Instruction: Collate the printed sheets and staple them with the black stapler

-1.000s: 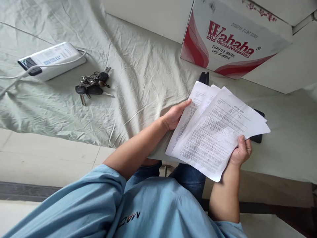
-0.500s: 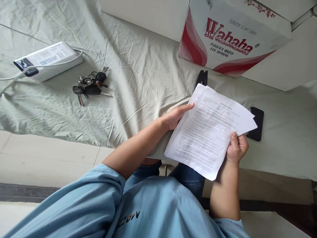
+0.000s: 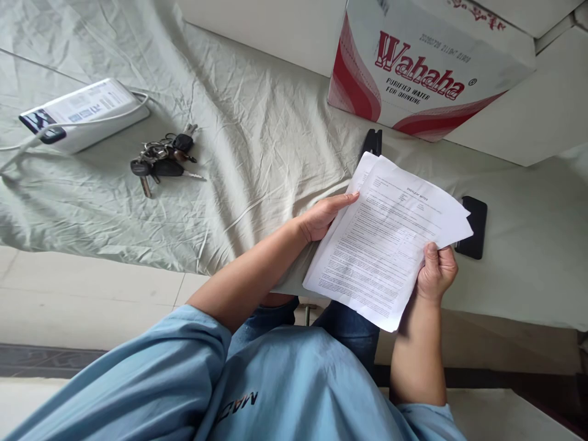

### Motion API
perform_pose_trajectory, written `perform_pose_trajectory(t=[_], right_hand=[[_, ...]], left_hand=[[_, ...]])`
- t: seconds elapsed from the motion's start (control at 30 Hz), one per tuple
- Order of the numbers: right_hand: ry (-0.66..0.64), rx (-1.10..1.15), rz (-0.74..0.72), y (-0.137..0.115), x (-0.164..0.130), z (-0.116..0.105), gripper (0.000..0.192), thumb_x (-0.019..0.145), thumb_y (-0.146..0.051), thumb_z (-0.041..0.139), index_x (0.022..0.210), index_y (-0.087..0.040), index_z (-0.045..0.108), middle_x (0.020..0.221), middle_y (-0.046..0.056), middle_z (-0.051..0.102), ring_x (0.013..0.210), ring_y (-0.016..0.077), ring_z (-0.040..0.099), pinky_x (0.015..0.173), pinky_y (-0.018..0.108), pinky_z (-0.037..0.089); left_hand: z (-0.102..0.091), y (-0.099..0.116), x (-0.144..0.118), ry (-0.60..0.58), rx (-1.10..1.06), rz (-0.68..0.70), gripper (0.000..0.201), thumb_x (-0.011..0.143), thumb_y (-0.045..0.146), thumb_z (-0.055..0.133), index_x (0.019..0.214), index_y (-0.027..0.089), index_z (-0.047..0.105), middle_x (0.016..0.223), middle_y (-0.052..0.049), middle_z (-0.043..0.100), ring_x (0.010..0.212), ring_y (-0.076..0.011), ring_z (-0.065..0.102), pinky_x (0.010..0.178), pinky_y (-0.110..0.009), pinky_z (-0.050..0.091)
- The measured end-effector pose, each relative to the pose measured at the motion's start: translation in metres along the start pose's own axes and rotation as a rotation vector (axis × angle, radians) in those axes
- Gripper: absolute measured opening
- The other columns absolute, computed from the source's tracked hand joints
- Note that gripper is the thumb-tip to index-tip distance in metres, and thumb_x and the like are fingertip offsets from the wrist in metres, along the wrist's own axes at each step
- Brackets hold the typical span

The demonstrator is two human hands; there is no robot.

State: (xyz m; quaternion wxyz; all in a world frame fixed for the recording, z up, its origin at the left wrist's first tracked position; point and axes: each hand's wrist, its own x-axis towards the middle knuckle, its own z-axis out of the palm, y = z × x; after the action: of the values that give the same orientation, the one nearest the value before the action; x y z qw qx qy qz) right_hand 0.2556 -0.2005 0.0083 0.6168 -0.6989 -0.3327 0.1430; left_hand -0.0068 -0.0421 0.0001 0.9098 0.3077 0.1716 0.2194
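Note:
A few printed paper sheets (image 3: 372,251), slightly fanned, are held between both hands above the front edge of the cloth-covered surface. My left hand (image 3: 324,217) grips their left edge, thumb on top and the other fingers out of sight beneath. On the right edge, my right hand (image 3: 436,269) pinches the sheets with its thumb on top and fingers curled. Past the top left corner of the papers lies a black stapler-like object (image 3: 372,142), partly covered by them. A black phone (image 3: 474,228) rests to the right, its left side partly behind the sheets.
A bunch of keys (image 3: 165,159) lies on the wrinkled pale green cloth (image 3: 257,135) at the left. Farther left is a white power bank (image 3: 87,116) with a white cable. A Wahaha water carton (image 3: 422,73) stands at the back right.
The whole view has shifted very slightly. Both hands keep the same hold on the papers, with no other visible change.

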Motion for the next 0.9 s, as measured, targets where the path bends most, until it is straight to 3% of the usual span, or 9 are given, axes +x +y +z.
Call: perform_pose_trajectory(t=[0.13, 0.27, 0.43, 0.7, 0.9], right_hand=[[0.037, 0.052, 0.005, 0.001, 0.000, 0.004, 0.049, 0.082, -0.071, 0.092, 0.087, -0.023, 0.082, 0.087, 0.004, 0.078, 0.105, 0.0302, 0.079, 0.111, 0.055, 0.064], [0.164, 0.128, 0.001, 0.006, 0.003, 0.006, 0.050, 0.082, -0.066, 0.091, 0.069, -0.027, 0.063, 0.071, -0.002, 0.057, 0.087, 0.0246, 0.069, 0.102, 0.050, 0.065], [0.231, 0.157, -0.003, 0.013, 0.010, 0.001, 0.035, 0.088, -0.056, 0.089, 0.084, -0.027, 0.070, 0.087, 0.000, 0.066, 0.098, 0.0275, 0.072, 0.107, 0.053, 0.064], [0.210, 0.057, 0.019, 0.016, 0.009, -0.009, 0.054, 0.079, -0.069, 0.098, 0.078, -0.023, 0.069, 0.077, -0.003, 0.062, 0.080, 0.0169, 0.063, 0.084, 0.035, 0.062], [0.219, 0.021, 0.019, 0.006, 0.005, -0.006, 0.055, 0.076, -0.072, 0.096, 0.078, -0.023, 0.073, 0.076, -0.003, 0.063, 0.078, 0.0168, 0.061, 0.081, 0.035, 0.060]], left_hand=[[-0.002, -0.001, 0.001, 0.018, -0.009, 0.010, 0.058, 0.092, 0.074, 0.089, 0.115, 0.021, 0.087, 0.111, -0.017, 0.092, 0.114, -0.0383, 0.088, 0.101, -0.050, 0.071], [0.000, 0.000, 0.001, 0.039, -0.006, 0.014, 0.062, 0.093, 0.074, 0.087, 0.123, 0.021, 0.084, 0.116, -0.018, 0.091, 0.124, -0.0420, 0.086, 0.107, -0.055, 0.070], [0.003, 0.003, -0.001, 0.009, 0.008, 0.031, 0.064, 0.097, 0.074, 0.084, 0.132, 0.021, 0.082, 0.122, -0.019, 0.091, 0.134, -0.0447, 0.083, 0.114, -0.058, 0.068], [0.001, -0.005, 0.002, 0.042, -0.043, 0.053, 0.056, 0.093, 0.071, 0.091, 0.119, 0.021, 0.084, 0.118, -0.017, 0.092, 0.128, -0.0424, 0.085, 0.115, -0.058, 0.067], [0.000, -0.007, 0.005, 0.052, -0.041, 0.063, 0.055, 0.093, 0.073, 0.091, 0.113, 0.022, 0.085, 0.117, -0.016, 0.092, 0.124, -0.0402, 0.086, 0.113, -0.055, 0.068]])
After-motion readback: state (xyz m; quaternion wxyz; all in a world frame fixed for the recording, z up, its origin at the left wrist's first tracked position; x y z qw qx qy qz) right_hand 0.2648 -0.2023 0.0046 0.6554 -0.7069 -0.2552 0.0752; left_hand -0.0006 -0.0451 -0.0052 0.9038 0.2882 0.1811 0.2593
